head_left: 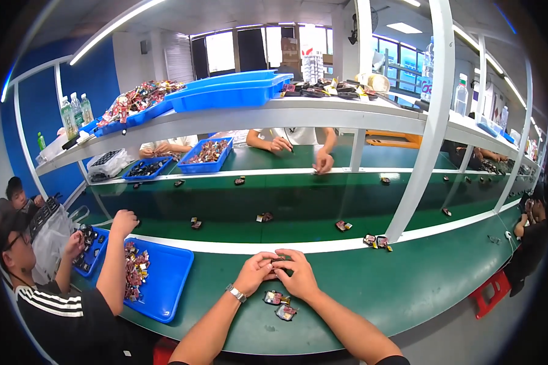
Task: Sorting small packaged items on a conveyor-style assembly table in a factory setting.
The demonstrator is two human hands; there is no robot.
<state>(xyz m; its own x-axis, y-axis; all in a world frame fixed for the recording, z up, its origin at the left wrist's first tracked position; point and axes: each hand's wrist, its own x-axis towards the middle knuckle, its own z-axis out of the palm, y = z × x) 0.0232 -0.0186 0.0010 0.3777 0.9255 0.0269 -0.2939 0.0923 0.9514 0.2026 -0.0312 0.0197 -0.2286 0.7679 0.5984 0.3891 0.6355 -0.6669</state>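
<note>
My left hand (254,272), with a metal-band watch at the wrist, and my right hand (299,277) meet over the green worktop. Their fingers close together on a small dark part (278,261), mostly covered by the fingertips, so its exact kind cannot be made out. Just below my hands lie two small electronic assemblies, one (274,297) touching or close to the other (285,312). Both show black casings with reddish, yellow and silvery pieces.
A blue tray (175,281) of reddish small parts lies to my left, beside a co-worker (73,298) reaching over the worktop. A green conveyor belt (231,228) carries spaced assemblies beyond a white rail. A white post (421,137) rises ahead right. Overhead, a shelf (256,115) holds blue trays.
</note>
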